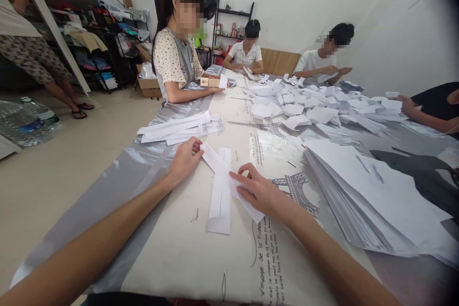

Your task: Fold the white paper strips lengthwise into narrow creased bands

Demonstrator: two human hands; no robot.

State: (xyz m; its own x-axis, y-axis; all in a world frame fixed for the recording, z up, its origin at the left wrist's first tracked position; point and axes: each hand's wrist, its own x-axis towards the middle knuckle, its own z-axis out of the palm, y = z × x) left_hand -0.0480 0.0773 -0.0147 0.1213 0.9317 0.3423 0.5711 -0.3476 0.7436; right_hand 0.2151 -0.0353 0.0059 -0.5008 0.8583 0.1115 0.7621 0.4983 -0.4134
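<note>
My left hand (184, 160) pinches one end of a folded white paper strip (219, 162) that lies slantwise on the table (179, 248). My right hand (256, 191) presses its fingers down on the strip's other end. Under this strip lies a second folded paper strip (219, 201), pointing toward me. To my right is a thick fanned stack of white sheets (373, 196). A pile of finished folded strips (179, 129) rests just beyond my left hand.
Several other people sit around the table, with a heap of folded white papers (308, 103) among them. A standing person (32, 52) and shelves are at far left. Water bottles (25, 122) lie on the floor.
</note>
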